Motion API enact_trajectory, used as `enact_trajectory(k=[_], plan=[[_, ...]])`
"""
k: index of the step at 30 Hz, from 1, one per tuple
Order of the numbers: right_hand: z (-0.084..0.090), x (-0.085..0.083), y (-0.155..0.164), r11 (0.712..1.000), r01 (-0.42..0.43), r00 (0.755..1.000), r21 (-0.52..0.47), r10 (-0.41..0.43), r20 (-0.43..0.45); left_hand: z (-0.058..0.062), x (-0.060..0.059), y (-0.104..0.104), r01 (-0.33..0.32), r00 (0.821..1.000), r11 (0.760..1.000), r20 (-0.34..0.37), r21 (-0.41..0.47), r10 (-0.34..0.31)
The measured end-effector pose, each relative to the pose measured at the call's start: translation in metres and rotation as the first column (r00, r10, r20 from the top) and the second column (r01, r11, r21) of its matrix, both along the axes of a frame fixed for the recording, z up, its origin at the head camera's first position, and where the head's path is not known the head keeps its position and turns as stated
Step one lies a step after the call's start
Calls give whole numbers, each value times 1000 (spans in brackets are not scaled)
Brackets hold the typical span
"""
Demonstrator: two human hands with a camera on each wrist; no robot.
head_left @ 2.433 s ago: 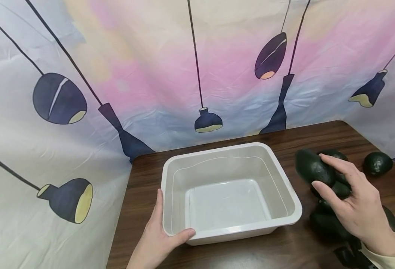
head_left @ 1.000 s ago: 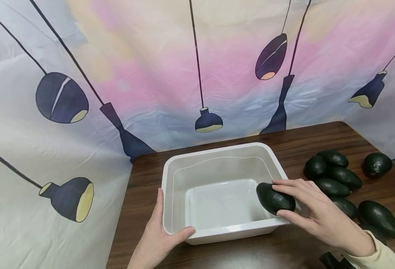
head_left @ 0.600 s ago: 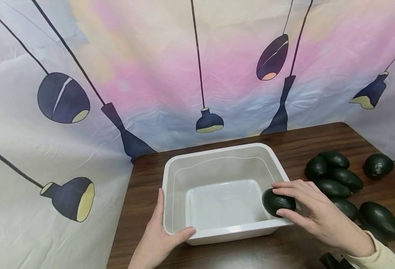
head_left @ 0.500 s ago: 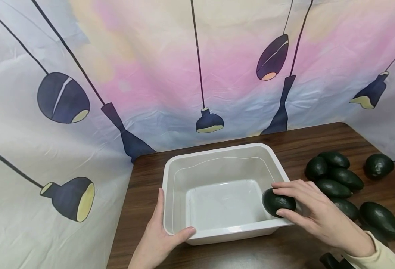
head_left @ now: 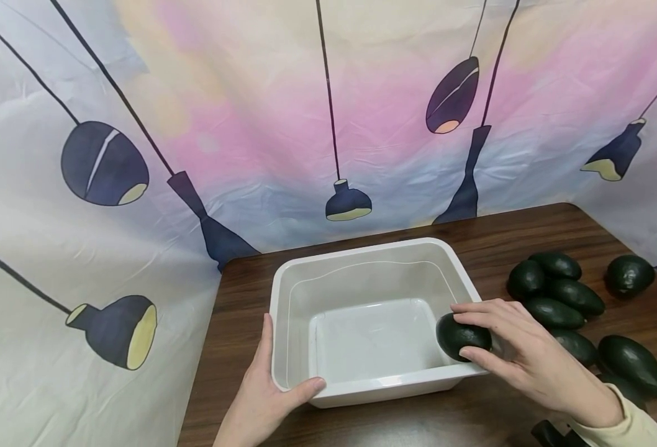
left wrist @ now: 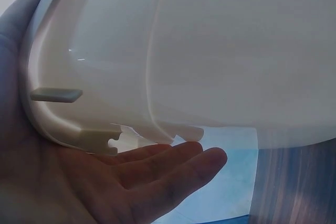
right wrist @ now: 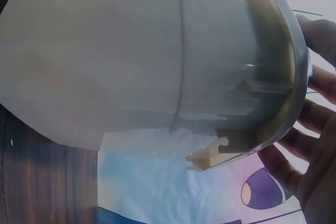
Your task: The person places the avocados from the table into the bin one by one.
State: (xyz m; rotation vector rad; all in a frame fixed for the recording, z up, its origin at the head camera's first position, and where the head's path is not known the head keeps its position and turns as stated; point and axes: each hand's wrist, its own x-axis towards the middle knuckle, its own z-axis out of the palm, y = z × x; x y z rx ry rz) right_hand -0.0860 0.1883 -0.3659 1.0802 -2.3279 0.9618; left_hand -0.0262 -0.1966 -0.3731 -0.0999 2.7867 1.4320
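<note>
Right hand (head_left: 521, 354) pinches an avocado (head_left: 462, 336) low inside the white plastic tub (head_left: 381, 388), against its right wall. Left hand (head_left: 264, 397) clasps the near-left corner, thumb over the rim. Risk: fingers snag the rim, tub skids.

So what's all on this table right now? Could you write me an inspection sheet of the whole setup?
Surface: dark wooden table, bare at the back.
Job's things: white plastic tub, nothing on its floor; one dark avocado held at its right wall, just inside the rim.
Clutter: pile of avocados right of the tub, plus a lone avocado further right.
Hands: left hand grips the tub's front left corner; right hand holds the avocado between fingers and thumb.
Cables: nothing seen.
Surroundings: fabric backdrop printed with hanging lamps, behind and to both sides.
</note>
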Motion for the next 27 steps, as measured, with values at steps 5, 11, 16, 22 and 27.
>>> enact_trajectory(k=[5, 11, 16, 22, 27], plan=[[3, -1, 0, 995, -51, 997, -83, 46, -63, 0, 0, 0, -5, 1000, 1000, -5, 0, 5], [5, 2, 5, 993, -22, 998, -118, 14, -64, -1, 1, 0, -3, 1000, 1000, -16, 11, 3], [3, 3, 16, 986, 37, 997, -159, -48, -62, -1, 0, 1, -5, 1000, 1000, -9, 6, 5], [-10, 7, 40, 961, 274, 962, -41, -273, 27, 0, 0, 1, -11, 1000, 1000, -2, 14, 11], [-35, 10, 61, 908, 408, 894, 100, -419, 158, 2, 1, 1, -15, 1000, 1000, 12, 10, 15]])
